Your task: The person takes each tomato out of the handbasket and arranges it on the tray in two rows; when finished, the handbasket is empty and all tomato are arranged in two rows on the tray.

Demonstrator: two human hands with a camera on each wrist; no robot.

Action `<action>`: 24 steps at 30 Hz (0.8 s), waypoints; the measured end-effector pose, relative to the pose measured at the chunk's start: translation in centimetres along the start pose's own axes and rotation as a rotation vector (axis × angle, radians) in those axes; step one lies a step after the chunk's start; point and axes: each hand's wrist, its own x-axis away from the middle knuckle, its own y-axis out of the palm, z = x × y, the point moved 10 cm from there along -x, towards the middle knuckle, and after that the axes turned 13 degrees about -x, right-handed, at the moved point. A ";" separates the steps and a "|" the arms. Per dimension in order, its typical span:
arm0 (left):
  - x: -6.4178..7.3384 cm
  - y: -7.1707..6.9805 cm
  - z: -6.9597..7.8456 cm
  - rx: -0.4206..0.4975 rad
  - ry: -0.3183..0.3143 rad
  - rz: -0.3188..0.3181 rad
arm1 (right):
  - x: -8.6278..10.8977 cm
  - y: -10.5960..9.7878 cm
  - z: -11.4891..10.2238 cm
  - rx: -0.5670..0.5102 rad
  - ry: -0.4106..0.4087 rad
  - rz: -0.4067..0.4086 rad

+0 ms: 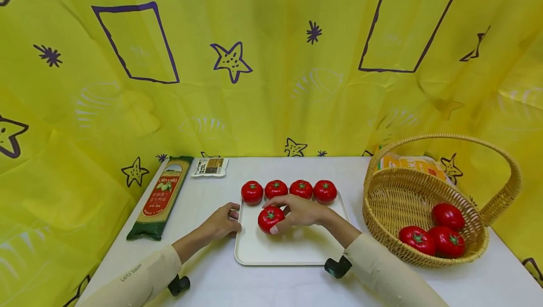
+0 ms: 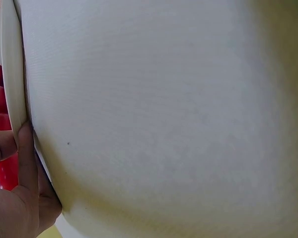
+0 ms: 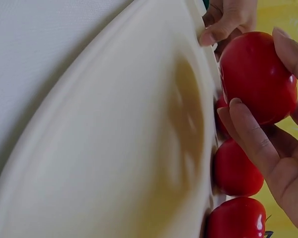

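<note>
My right hand (image 1: 302,210) holds a red tomato (image 1: 270,220) between thumb and fingers over the white tray (image 1: 292,250). In the right wrist view the held tomato (image 3: 259,77) is above the tray surface, its shadow below. My left hand (image 1: 221,222) pinches the tray's left rim, thumb at the edge and fingers against the outer side; the left wrist view shows this hand (image 2: 20,193) at the rim (image 2: 14,74). Along the tray's back edge sit several more tomatoes in a row, the leftmost tomato (image 1: 252,193) near the corner.
A wicker basket (image 1: 382,222) with a tall handle stands at the right, three tomatoes inside, one being this tomato (image 1: 448,216). Behind it lies an orange-and-white package (image 1: 417,164). At the left are a green-and-red pasta packet (image 1: 163,196) and a small white sachet (image 1: 210,167).
</note>
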 end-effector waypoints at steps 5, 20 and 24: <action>0.0 0.0 0.1 0.002 0.010 0.000 | -0.6 0.0 0.1 -0.003 -0.008 0.036; -0.1 0.1 0.0 0.019 0.019 -0.007 | -1.8 0.3 0.4 -0.011 0.026 0.097; -0.1 0.1 0.0 0.013 0.020 -0.005 | -2.1 0.5 0.6 -0.005 0.029 0.103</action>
